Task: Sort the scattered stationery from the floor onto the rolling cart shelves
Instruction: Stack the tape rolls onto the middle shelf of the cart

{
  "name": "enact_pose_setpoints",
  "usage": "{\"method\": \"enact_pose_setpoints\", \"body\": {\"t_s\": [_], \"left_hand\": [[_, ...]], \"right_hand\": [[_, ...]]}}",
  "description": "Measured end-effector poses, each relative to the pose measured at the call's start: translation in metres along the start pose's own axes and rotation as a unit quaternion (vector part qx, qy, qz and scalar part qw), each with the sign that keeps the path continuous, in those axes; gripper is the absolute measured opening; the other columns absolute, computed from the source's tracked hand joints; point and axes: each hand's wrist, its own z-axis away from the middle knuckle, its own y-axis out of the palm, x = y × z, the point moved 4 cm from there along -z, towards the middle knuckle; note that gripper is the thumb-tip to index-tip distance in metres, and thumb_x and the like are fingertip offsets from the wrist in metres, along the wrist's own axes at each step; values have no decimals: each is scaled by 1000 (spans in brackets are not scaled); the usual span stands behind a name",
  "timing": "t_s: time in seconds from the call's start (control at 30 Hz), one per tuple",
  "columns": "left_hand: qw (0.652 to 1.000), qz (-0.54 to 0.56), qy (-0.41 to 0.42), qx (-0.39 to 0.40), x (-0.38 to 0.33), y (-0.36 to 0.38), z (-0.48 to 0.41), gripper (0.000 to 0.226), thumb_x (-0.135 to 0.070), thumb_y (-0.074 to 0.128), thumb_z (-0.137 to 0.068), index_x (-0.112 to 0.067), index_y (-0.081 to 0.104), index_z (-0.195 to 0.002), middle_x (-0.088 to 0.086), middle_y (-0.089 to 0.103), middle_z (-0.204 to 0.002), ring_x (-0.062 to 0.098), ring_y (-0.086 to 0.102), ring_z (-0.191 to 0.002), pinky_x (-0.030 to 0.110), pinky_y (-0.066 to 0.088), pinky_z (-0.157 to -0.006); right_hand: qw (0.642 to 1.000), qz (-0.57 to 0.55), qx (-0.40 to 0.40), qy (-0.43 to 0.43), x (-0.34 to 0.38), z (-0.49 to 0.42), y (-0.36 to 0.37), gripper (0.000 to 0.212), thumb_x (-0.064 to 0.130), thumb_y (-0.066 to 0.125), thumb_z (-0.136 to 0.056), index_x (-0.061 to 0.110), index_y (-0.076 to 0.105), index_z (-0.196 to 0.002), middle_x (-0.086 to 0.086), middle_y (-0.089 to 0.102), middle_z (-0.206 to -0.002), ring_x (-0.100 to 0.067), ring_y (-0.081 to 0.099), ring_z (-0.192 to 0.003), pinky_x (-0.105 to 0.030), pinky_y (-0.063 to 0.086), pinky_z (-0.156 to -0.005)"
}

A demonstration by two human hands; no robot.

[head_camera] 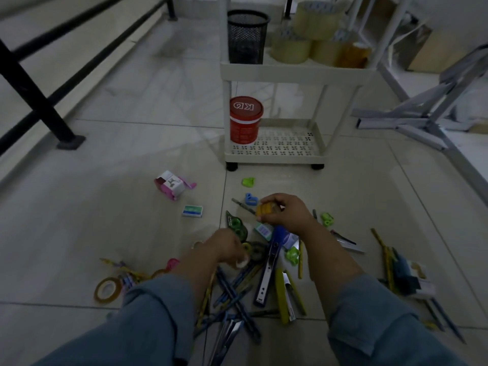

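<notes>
Tiled floor (132,154) — pens (232,294), tape roll (107,290), stapler (284,297), cart (274,154).

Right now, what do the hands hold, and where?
Right hand: yellow ribbed block, pinched top and bottom. Left hand: small whitish tape roll, at its rim, blurred.

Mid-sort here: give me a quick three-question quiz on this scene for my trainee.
1. True or false: the red tub stands on the cart's bottom shelf.
2. Which hand holds the yellow object? A left, B right.
3. Fill in: beside the black mesh pen holder on the shelf above sit clear rolls of ____.
Key: 1 true; 2 B, the right hand; 3 tape.
</notes>
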Motion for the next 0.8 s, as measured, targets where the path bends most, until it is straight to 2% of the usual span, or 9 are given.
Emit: {"method": "enact_pose_setpoints", "body": {"t_s": [0.07, 0.13, 0.2, 0.27, 0.37, 0.5, 0.57, 0.67, 0.8], "left_hand": [[975, 200, -28, -88, 3, -20, 0, 26, -16, 74, -78, 5, 70, -93, 13, 64, -86, 21, 62, -78, 30, 53, -75], [897, 420, -56, -126, 4, -31, 0, 30, -12, 73, -80, 10, 66, -99, 18, 65, -90, 23, 63, -78, 29, 54, -75], [829, 545, -48, -117, -4, -40, 4, 29, -11, 67, -85, 8, 61, -106, 17, 65, -91, 22, 63, -79, 28, 54, -76], [797, 596, -28, -94, -16, -47, 7, 23, -15, 62, -89, -1, 58, -107, 14, 64, -90, 19, 62, -79, 25, 54, -73], [787, 614, -5, -57, -27, -50, 9, 29, -19, 57, -92, -3, 54, -116, 12, 63, -93, 20, 62, -85, 25, 54, -75], [793, 608, 6, -46, -33, -50, 8, 37, -19, 57, -92, 1, 51, -123, 17, 62, -105, 21, 64, -86, 22, 57, -69], [793, 607, 7, -46, -35, -51, 8, 39, -19, 57, -92, 1, 51, -124, 20, 61, -110, 22, 63, -87, 25, 57, -73], [788, 614, 13, -36, -36, -52, 10, 39, -18, 56, -93, 1, 50, -125, 17, 62, -105, 22, 63, -89, 32, 50, -86], [800, 599, 20, -25, -42, -56, 13, 34, -19, 54, -94, -1, 51, -123, 14, 63, -97, 22, 63, -86, 31, 51, -85]], "right_hand": [[1000, -14, 14, -18, 9, -1, -2, 41, 9, 82, -68, 6, 68, -107, -7, 62, -112, -19, 58, -102, -21, 49, -80], [998, 3, 50, -45, 19, -2, 1, 43, 9, 84, -64, 9, 68, -104, -4, 63, -110, -18, 59, -104, -20, 50, -82], [995, 31, 70, -59, 27, -2, 7, 45, 8, 85, -62, 10, 68, -104, -3, 64, -109, -16, 59, -100, -23, 51, -85], [995, 54, 41, -77, 32, -3, 9, 48, 8, 86, -61, 11, 68, -105, -5, 65, -108, -16, 60, -97, -28, 52, -86], [994, 47, -15, -96, 35, -4, 5, 49, 10, 85, -61, 13, 67, -106, -5, 65, -110, -14, 57, -97, -23, 47, -82], [993, 48, -23, -106, 37, -6, -3, 48, 9, 85, -61, 14, 67, -106, -6, 65, -111, -17, 59, -102, -27, 50, -86], [992, 53, -26, -111, 39, -6, -4, 48, 8, 85, -61, 15, 68, -105, -4, 65, -109, -17, 59, -101, -23, 51, -85], [991, 50, -23, -118, 44, -6, -8, 48, 7, 85, -61, 14, 67, -106, 3, 62, -104, -10, 57, -98, -8, 45, -77], [992, 45, -7, -115, 48, -4, -14, 47, 6, 85, -61, 14, 67, -104, 4, 62, -101, -9, 57, -95, -10, 46, -76]]}}
